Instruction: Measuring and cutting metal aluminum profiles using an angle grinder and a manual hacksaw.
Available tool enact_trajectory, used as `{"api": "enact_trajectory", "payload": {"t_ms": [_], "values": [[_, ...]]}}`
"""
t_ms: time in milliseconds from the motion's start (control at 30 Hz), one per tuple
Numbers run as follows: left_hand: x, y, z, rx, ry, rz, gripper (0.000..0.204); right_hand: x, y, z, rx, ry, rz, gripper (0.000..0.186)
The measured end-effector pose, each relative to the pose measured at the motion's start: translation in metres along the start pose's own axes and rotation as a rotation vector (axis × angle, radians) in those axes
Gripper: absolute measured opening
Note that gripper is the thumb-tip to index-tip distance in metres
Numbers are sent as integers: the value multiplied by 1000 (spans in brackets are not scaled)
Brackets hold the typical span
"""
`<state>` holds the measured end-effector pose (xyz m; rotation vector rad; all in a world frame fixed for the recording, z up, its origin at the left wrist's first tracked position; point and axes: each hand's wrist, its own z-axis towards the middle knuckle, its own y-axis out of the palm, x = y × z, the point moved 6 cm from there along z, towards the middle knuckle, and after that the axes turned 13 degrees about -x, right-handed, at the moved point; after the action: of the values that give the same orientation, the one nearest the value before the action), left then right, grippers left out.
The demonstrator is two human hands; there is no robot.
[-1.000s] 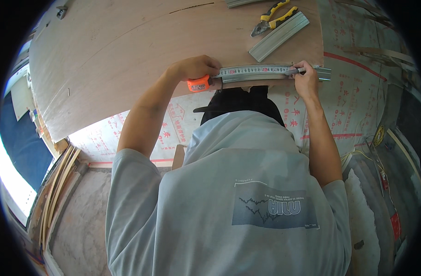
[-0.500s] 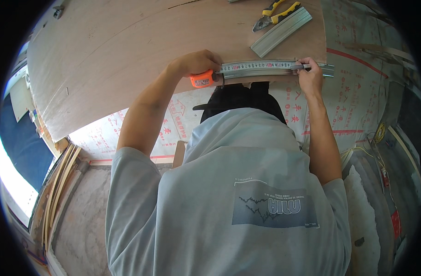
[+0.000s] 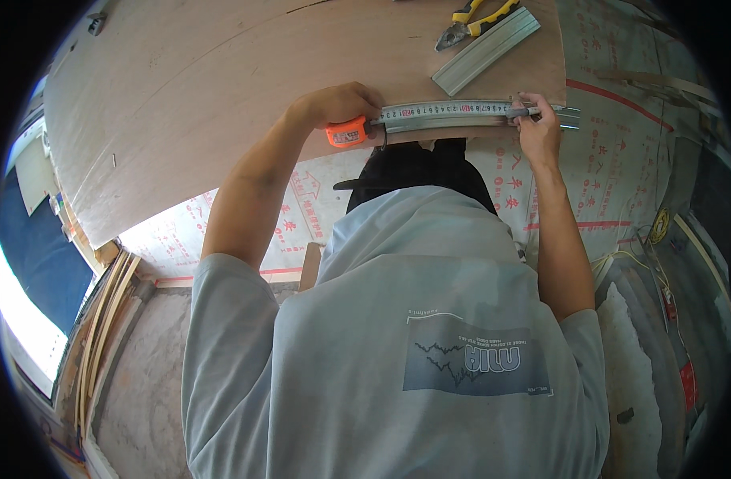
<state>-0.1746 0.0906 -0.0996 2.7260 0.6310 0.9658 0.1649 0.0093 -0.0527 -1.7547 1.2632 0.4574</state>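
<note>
Red-lettered sheeting [image 3: 569,180] and brown board [image 3: 206,96], left fingers [image 3: 368,100] closed on numbered orange tape measure [image 3: 347,132], right fingers [image 3: 534,100] around grey pen [image 3: 523,112].

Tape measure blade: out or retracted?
Out: the marked blade runs from the orange case beside the left hand, along the metal strip, to the right hand.

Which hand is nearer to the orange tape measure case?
Left. The left hand is immediately above the orange case in the picture; the right hand is well to the case's right, holding a grey pen.
</note>
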Motion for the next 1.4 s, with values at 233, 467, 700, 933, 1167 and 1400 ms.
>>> {"api": "enact_trajectory", "payload": {"t_ms": [233,467,700,933,1167,1400], "values": [[-4,-2,3,44,27,14,24,-1,-24,-28,261,-270,-46,27],[2,-2,5,30,59,166,28,10,-29,-32,207,-315,46,16],[-12,-5,5,11,71,116,28,21,-21,-26,229,-293,215,12],[3,2,-2,13,48,96,24,14,-21,-32,242,-292,140,11],[9,10,-7,-8,31,-31,23,0,-21,-40,241,-364,10,12],[12,10,-8,-1,31,-72,24,1,-20,-39,247,-450,-1,12]]}}
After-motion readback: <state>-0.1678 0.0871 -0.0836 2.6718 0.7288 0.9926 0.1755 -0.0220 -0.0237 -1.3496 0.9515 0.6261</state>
